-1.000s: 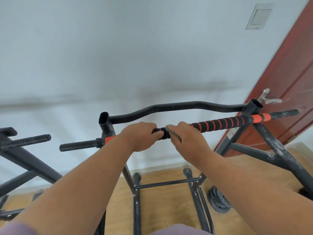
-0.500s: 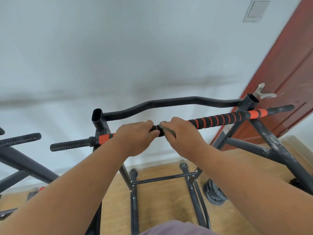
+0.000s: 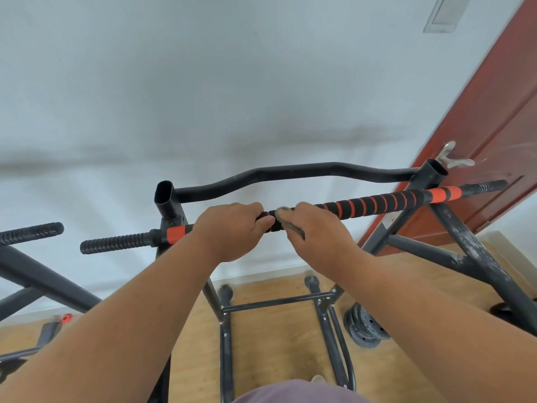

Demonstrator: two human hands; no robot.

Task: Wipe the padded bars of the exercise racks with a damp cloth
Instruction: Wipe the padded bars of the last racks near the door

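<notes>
- Both forearms reach up and forward from the near edge, converging at the middle of the padded bar point(image 3: 374, 203).
- left hand point(image 3: 232, 231): knuckles up, fingers curled over the top of the bar, thumb tucked under and pointing right. It grips the bar's foam directly.
- right hand point(image 3: 313, 231): just right of the left, thumbs nearly touching. Fingers curled over the bar with a cloth point(image 3: 286, 221) pinched between hand and foam.
- Cloth is greyish, mostly hidden; only a thin edge shows by the thumb and along the near side of the hand. Can't tell if damp.
- Padded bar: black foam with orange spiral stripes, runs left to right, tilted up toward the right. Solid orange bands sit near each upright; ribbed black grips stick out past them at both ends.
- It is mounted on the exercise rack point(image 3: 462, 248), black tube frame, scuffed paint on the right leg.
- A bare curved black bar point(image 3: 290, 173) spans the two open-topped uprights, farther off than the padded one.
- second rack point(image 3: 32, 269) at far left, a ribbed grip pointing right.
- weight plates point(image 3: 363, 324) stacked on the wooden floor point(image 3: 276, 344) by the right leg.
- red door point(image 3: 494, 141) on the right, with a metal handle; white wall point(image 3: 203, 82) behind.
</notes>
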